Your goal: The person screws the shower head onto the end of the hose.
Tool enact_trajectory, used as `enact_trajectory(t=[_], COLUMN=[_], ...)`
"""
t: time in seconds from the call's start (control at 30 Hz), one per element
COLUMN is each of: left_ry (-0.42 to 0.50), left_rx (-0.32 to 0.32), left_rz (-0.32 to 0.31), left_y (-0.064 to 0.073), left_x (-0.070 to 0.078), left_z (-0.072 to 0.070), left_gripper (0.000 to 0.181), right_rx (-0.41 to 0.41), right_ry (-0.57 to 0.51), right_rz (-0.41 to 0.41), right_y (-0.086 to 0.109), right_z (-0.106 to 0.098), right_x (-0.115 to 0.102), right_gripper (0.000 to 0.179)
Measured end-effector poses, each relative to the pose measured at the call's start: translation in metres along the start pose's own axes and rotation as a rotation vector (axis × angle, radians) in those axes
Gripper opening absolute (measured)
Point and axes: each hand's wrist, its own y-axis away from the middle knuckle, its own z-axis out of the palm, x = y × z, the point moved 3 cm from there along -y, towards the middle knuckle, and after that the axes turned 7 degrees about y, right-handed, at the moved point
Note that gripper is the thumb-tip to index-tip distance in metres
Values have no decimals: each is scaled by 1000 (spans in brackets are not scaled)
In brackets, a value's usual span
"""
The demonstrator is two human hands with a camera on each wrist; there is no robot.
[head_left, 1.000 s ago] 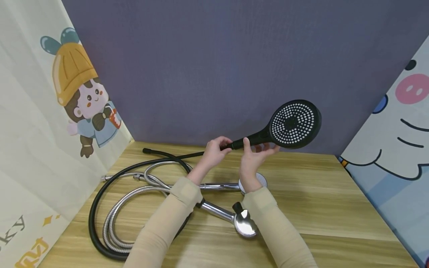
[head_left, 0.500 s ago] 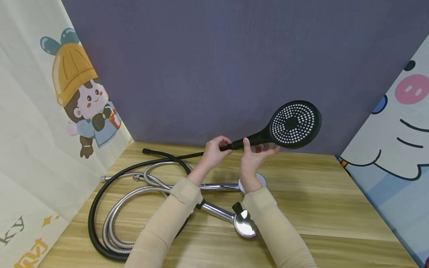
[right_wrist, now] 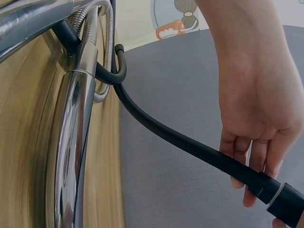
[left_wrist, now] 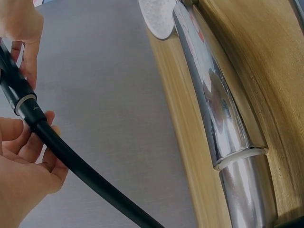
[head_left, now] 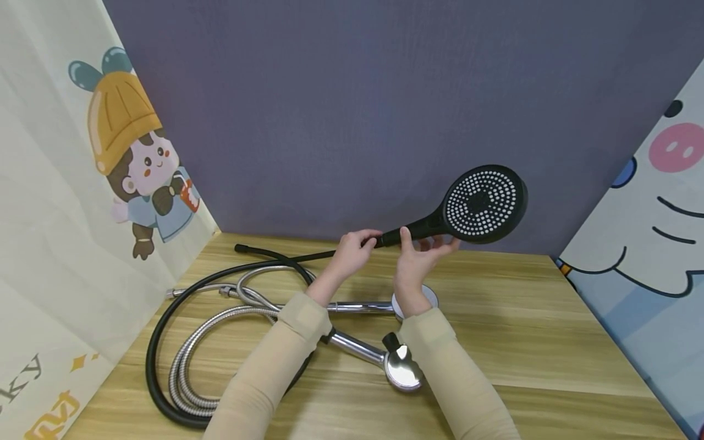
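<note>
A black shower head (head_left: 484, 205) with white nozzles is held up above the back of the table, its face towards me. My right hand (head_left: 414, 266) grips its handle, thumb on the near side and fingers behind. At the handle's lower end, my left hand (head_left: 352, 252) has thumb and fingers around the end fitting of a black shower hose (left_wrist: 85, 171). In the left wrist view a pale ring (left_wrist: 24, 100) shows at the joint, where fitting and handle meet in line. The hose runs down leftwards to the table.
Below my forearms lie two chrome shower heads, one (head_left: 404, 370) nearer me and one (head_left: 426, 298) partly behind my right wrist. Coiled metal hoses (head_left: 184, 366) and loops of the black hose cover the table's left side. A grey-purple wall (head_left: 352, 122) stands behind.
My left fingers have shifted slightly at the hose fitting, the index finger now straighter. The shower head and right hand stay almost where they were.
</note>
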Motion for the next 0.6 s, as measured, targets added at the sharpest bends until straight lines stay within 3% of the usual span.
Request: enact_trajectory(t=[0.23, 0.6], left_ry=[-12, 28], left_rx=[-9, 31], left_rz=[-15, -1], left_y=[-1, -3], left_x=[-1, -4], left_z=[1, 1], left_gripper=[27, 22], right_rx=[-9, 18], right_ry=[-10, 35], right_rz=[12, -38], right_y=[4, 2], right_z=[2, 2], right_x=[-11, -1], right_gripper=[95, 93])
